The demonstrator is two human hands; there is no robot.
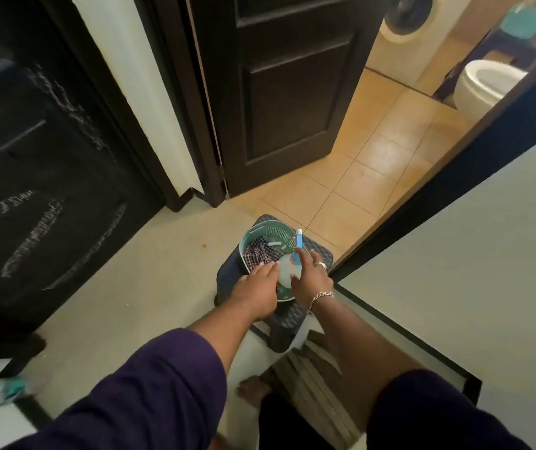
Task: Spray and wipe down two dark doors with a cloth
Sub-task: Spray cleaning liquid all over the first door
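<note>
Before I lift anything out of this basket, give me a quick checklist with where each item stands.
1. Bottle within reach: ok, right hand rests on it.
2. Bottle gripped firmly: cannot tell, the fingers look loose.
3. Cloth present: ok, checked cloth lies in the basket beside the left hand.
4. Basket steady: ok, it sits on the dark stool.
5. Doors: left door shows streaks, open door looks dry.

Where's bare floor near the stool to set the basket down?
Pale floor left of the stool, toward the left door, looks bare apart from small specks. The orange tiles beyond it, before the open door, are free too. The basket itself is crowded: cloth, spray bottle, both hands.
</note>
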